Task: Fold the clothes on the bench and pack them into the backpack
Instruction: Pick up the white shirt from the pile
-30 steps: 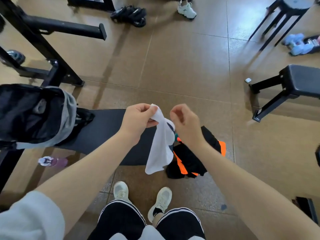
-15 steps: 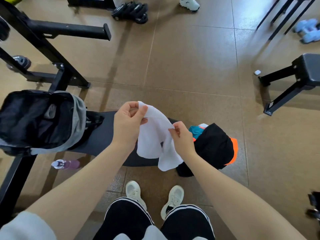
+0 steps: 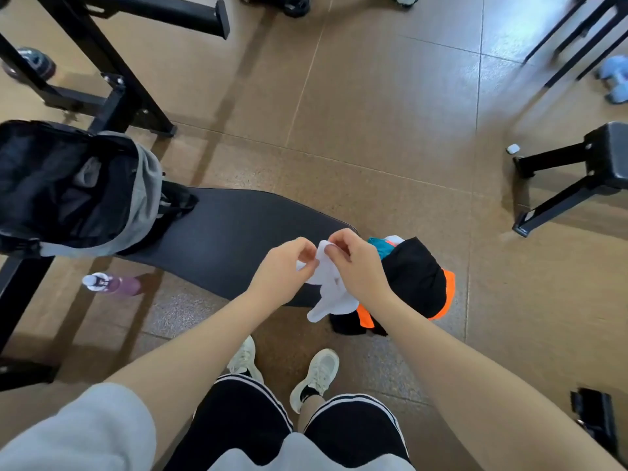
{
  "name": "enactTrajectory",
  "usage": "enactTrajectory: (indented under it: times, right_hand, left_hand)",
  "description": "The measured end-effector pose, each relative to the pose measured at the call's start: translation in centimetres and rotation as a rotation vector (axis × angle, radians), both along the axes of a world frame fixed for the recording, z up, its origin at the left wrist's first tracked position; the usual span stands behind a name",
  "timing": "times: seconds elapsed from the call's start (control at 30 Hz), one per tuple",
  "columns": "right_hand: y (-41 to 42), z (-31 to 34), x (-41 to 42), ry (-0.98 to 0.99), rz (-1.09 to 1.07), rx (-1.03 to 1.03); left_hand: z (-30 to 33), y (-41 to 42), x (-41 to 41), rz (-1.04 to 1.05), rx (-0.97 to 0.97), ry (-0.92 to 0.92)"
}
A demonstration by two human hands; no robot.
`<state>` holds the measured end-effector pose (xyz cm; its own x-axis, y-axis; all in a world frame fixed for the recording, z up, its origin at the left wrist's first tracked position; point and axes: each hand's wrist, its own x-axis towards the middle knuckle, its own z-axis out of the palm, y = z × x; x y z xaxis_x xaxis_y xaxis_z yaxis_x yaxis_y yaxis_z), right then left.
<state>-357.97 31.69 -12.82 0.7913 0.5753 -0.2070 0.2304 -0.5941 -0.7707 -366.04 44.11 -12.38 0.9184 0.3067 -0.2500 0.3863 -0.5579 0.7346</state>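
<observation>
I pinch the white cloth (image 3: 328, 290) with both hands, my left hand (image 3: 283, 266) and right hand (image 3: 356, 263) close together at its top edge, fingers curled on the fabric, so it hangs over the near end of the table (image 3: 231, 239). Just right of it a black and orange garment (image 3: 416, 278) is heaped on the table's end, with a teal piece (image 3: 380, 248) at its far side. The backpack (image 3: 78, 188) sits open on the table's left end, well apart from my hands.
</observation>
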Motion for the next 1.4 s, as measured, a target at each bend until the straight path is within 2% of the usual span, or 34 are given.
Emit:
enactTrajectory:
  times: [0.17, 0.4, 0.5, 0.67, 0.77, 0.87, 0.97, 1.17, 1.3, 1.4]
  right_hand:
    - [-2.1, -0.9, -0.2, 0.039, 0.017, -0.014]
    - [-3.8, -3.1, 0.1, 0.197, 0.172, -0.144]
    - [-4.6, -3.8, -0.1, 0.198, 0.241, -0.211]
    - [-2.2, -4.4, 0.5, 0.139, 0.408, -0.290]
    - [1.8, -4.9, 2.0, 0.064, 0.464, -0.311]
    - [6.1, -7.0, 4.2, 0.070, 0.498, -0.314]
    - [10.2, -11.2, 6.6, 0.077, 0.519, -0.346]
    - [19.0, -23.0, 11.1, 0.017, 0.356, -0.433]
    - [23.9, -28.8, 13.6, -0.058, 0.220, -0.471]
    - [26.1, -31.1, 15.4, -0.047, 0.093, -0.380]
  left_hand:
    - [-0.4, -0.9, -0.5, 0.052, -0.080, -0.009]
    - [0.6, -0.7, -1.5, 0.318, -0.229, -0.008]
    - [0.5, 0.6, -3.3, 0.273, -0.165, 0.035]
    - [-1.5, 4.5, -7.3, 0.031, 0.223, 0.177]
    - [-3.2, 7.7, -7.6, 0.101, 0.187, 0.132]
    - [-7.1, 12.2, -6.3, 0.099, 0.306, 0.140]
    - [-11.8, 16.9, -3.3, 0.104, 0.362, 0.227]
    - [-23.1, 25.4, 3.8, 0.157, 0.394, 0.250]
    - [-29.7, 30.2, 7.6, 0.178, 0.431, 0.184]
    - [-32.4, 32.5, 10.0, 0.154, 0.471, 0.076]
